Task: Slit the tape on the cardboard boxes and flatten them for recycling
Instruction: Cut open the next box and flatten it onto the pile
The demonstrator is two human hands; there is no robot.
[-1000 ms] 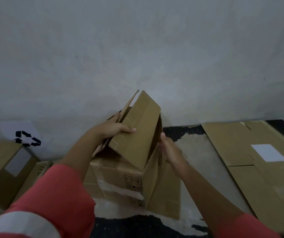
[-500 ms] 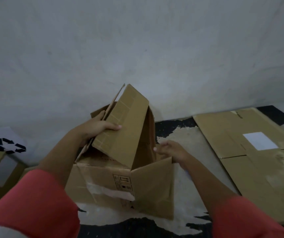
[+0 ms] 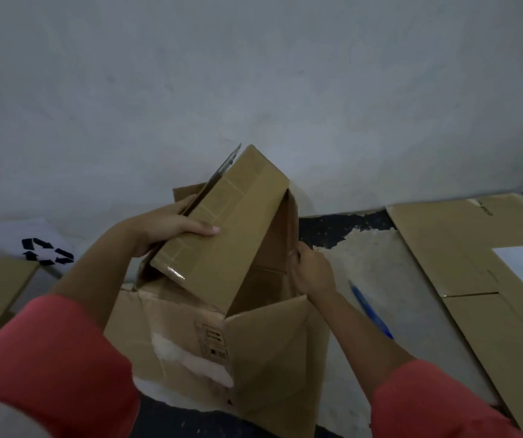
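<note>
open corrugated box [image 3: 190, 336] stands on the floor [image 3: 374, 257] by the wall, brown, creased, with a pale torn patch on its front. my left hand [image 3: 165, 229] grips the raised, glossy-taped flap [image 3: 231, 235], thumb across its face; my right hand [image 3: 312, 271] curls round the box's right wall edge. flat cardboard sheet [image 3: 475, 248] lies at the floor's right edge.

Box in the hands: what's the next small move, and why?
Probably fold the top flap outward and down, clear of the opening. The left hand grips that flap, raised above the box, while the right hand holds its right edge; the box stands upright, not collapsed. Whether the bottom tape is cut cannot be seen, so flattening may have to wait.
</note>
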